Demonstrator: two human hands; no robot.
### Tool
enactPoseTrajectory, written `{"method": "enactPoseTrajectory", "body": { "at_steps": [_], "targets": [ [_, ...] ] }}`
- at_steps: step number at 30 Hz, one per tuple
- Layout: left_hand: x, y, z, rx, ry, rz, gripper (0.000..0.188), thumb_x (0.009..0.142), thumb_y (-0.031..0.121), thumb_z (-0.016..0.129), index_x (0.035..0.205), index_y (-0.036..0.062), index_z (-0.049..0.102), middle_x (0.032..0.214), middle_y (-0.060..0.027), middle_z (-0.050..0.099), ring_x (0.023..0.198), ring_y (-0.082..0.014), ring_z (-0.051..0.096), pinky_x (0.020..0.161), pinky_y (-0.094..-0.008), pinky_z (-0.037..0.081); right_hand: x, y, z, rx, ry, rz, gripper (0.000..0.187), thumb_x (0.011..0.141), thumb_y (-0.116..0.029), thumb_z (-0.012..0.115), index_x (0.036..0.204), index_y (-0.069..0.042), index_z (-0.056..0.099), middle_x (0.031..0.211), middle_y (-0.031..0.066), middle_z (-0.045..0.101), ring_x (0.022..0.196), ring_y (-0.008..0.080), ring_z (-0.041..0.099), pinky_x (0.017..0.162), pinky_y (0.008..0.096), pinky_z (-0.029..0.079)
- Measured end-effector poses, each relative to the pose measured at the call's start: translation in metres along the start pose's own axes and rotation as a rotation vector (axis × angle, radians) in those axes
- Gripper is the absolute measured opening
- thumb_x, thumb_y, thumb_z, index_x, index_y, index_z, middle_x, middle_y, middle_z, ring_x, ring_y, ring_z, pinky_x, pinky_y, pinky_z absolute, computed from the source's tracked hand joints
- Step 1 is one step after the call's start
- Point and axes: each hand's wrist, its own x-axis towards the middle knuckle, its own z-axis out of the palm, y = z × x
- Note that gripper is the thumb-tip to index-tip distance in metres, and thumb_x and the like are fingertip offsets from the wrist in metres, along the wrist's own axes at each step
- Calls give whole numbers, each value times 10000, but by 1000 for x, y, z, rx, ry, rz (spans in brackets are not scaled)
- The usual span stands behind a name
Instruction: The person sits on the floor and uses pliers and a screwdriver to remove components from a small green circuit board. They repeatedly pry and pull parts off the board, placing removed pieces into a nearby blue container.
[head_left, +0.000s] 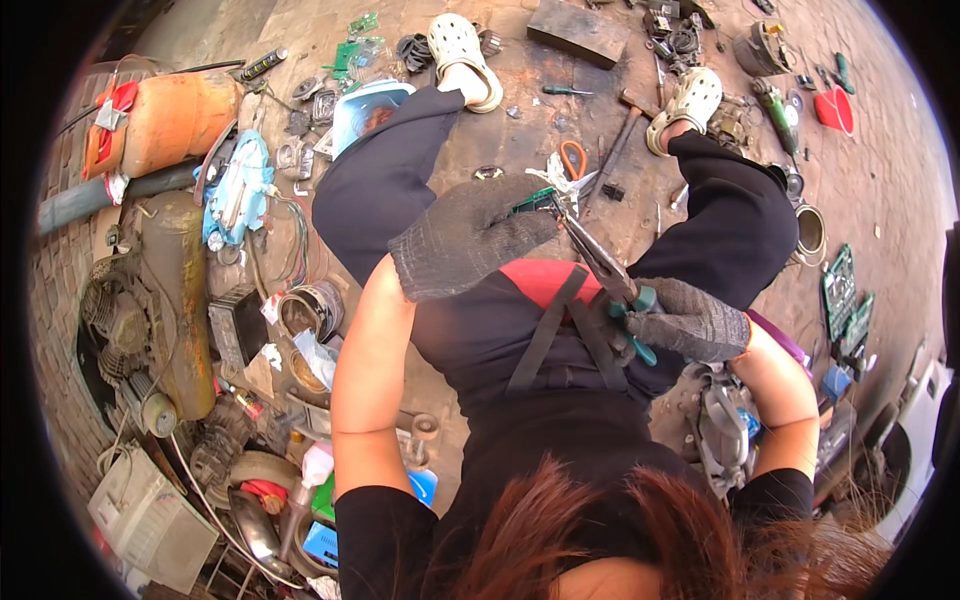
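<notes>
My left hand (475,235), in a dark grey knit glove, is closed around a small green circuit board (533,201) above my lap. Most of the board is hidden by the fingers. In my gloved right hand (692,322) is a pair of pliers (603,268) with teal handles, the fingers wrapped round the grips. Their long metal jaws point up and left, reaching the board's edge; whether they grip it I cannot tell. Below the jaws, red cloth and dark straps lie over my lap. Orange-handled scissors (572,158) rest on the ground just beyond.
Between my feet lie a hammer (625,130), a screwdriver (567,90) and a metal block (577,34). A blue basin (350,115) and orange cylinder (185,115) stand left, above heaped machine parts. At right are a grinder (776,115), red bucket (833,110) and green tool case (840,290).
</notes>
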Motion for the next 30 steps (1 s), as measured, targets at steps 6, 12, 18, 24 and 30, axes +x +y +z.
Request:
{"method": "enactPoseTrajectory", "body": {
  "at_steps": [6, 12, 18, 24, 30],
  "targets": [
    [-4, -7, -1, -347, -79, -171, 397, 922, 219, 617, 1238, -12, 551, 770, -1, 544, 663, -81, 480, 593, -234, 426, -5, 1, 14, 46, -3, 27, 225, 932, -264, 577, 927, -40, 554, 802, 8, 550, 727, 86, 552, 634, 254, 475],
    [-2, -11, 8, -496, -77, -138, 508, 928, 337, 603, 1267, -32, 520, 761, -1, 537, 626, -64, 455, 541, -216, 384, 1, 19, 9, 17, 73, -3, 226, 917, -241, 604, 921, -21, 554, 711, 46, 554, 613, 135, 539, 577, 296, 474],
    [2, -17, 36, -724, 154, -194, 502, 946, 400, 553, 1209, -27, 543, 654, 28, 457, 509, -40, 379, 434, -206, 279, 23, 21, -17, -966, 639, -339, 357, 857, -218, 650, 1090, 26, 531, 772, 240, 579, 709, 410, 597, 629, 429, 486],
    [9, -8, 46, -969, 311, -319, 320, 947, 327, 571, 1070, 32, 593, 680, 42, 501, 506, -15, 398, 427, -173, 280, 33, 2, -29, -1307, 891, -398, 287, 785, -111, 670, 1036, -36, 552, 869, 213, 607, 794, 420, 594, 667, 468, 486],
    [25, -4, 52, -1169, 473, -462, 239, 950, 321, 556, 924, 87, 601, 589, 44, 472, 414, -19, 362, 351, -188, 257, 49, 5, -59, -1494, 927, -390, 327, 769, -117, 670, 1058, -40, 539, 936, 189, 594, 854, 392, 592, 706, 462, 481]
  ]
}}
